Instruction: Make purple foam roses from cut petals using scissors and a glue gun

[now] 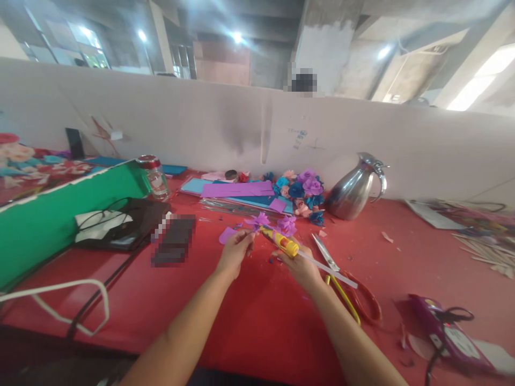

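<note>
My left hand (pixel 235 251) is closed in a pinch on a small purple foam flower (pixel 259 220) over the red table (pixel 249 316). My right hand (pixel 300 266) is closed around a yellow glue tube (pixel 281 242), whose tip points at the flower. A white stick (pixel 330 271) runs from under my right hand toward the right. Another purple flower (pixel 287 225) and a purple foam scrap (pixel 226 235) lie just beyond my hands.
Scissors (pixel 333 268) with red and yellow handles lie right of my hand. A steel jug (pixel 354 187), a pile of foam flowers (pixel 303 193), foam sheets (pixel 237 189), a glass jar (pixel 155 177), glasses (pixel 102 217), a green box (pixel 48 220) and a glue gun (pixel 446 329) surround the work spot.
</note>
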The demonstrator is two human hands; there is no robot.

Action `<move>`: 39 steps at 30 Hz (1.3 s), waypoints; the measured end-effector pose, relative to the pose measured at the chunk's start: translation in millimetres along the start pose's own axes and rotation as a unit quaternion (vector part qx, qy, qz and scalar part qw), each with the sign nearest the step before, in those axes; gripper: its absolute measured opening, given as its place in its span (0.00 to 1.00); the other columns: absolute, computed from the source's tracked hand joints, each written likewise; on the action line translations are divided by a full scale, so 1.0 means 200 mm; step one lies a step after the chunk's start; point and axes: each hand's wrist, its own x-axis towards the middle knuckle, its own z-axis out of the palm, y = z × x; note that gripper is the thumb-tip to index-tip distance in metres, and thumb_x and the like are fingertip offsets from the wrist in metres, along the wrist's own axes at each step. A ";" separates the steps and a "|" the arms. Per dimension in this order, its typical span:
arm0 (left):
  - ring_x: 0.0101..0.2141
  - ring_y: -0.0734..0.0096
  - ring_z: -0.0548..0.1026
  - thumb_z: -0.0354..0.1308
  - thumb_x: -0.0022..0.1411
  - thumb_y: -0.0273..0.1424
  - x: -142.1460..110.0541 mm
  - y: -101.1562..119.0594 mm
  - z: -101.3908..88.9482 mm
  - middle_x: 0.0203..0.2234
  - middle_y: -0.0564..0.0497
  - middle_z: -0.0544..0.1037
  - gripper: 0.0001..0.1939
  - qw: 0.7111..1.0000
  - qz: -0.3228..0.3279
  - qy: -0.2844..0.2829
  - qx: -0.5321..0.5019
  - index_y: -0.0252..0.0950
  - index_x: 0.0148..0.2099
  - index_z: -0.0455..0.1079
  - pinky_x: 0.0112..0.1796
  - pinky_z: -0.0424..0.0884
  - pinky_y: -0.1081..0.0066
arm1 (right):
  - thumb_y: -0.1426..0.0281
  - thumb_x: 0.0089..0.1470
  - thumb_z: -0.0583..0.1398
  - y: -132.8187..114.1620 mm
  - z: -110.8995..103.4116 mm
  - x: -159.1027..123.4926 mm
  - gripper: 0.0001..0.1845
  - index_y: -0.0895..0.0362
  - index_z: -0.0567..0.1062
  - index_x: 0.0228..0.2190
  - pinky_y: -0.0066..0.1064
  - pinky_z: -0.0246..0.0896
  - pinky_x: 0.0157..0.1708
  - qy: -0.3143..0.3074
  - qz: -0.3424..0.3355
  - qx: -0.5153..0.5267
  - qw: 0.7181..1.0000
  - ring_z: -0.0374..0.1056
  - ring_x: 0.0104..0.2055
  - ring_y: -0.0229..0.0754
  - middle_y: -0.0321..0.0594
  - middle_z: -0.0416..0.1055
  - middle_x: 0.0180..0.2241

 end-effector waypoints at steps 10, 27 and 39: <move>0.15 0.80 0.57 0.64 0.45 0.38 0.00 0.00 0.00 0.12 0.59 0.63 0.12 1.000 -0.001 0.012 -0.001 0.35 0.24 0.67 0.19 0.50 0.75 | 0.60 0.51 0.58 -0.01 0.00 0.00 0.11 0.55 0.70 0.31 0.30 0.61 0.27 -0.019 -0.012 -0.040 0.999 0.70 0.29 0.44 0.39 0.73 0.27; 0.16 0.80 0.59 0.64 0.44 0.38 0.01 -0.01 -0.01 0.13 0.58 0.64 0.12 1.000 0.000 0.004 -0.015 0.34 0.24 0.69 0.19 0.51 0.75 | 0.60 0.53 0.57 0.00 -0.01 0.00 0.12 0.56 0.71 0.32 0.30 0.58 0.25 0.000 -0.011 -0.043 0.999 0.71 0.28 0.44 0.40 0.74 0.27; 0.17 0.82 0.60 0.66 0.42 0.35 0.02 -0.01 -0.02 0.14 0.58 0.66 0.11 0.997 -0.040 0.015 -0.067 0.34 0.26 0.70 0.20 0.53 0.78 | 0.59 0.52 0.58 0.02 -0.02 0.00 0.13 0.57 0.71 0.30 0.31 0.61 0.27 0.026 -0.029 -0.042 0.998 0.70 0.28 0.45 0.40 0.72 0.26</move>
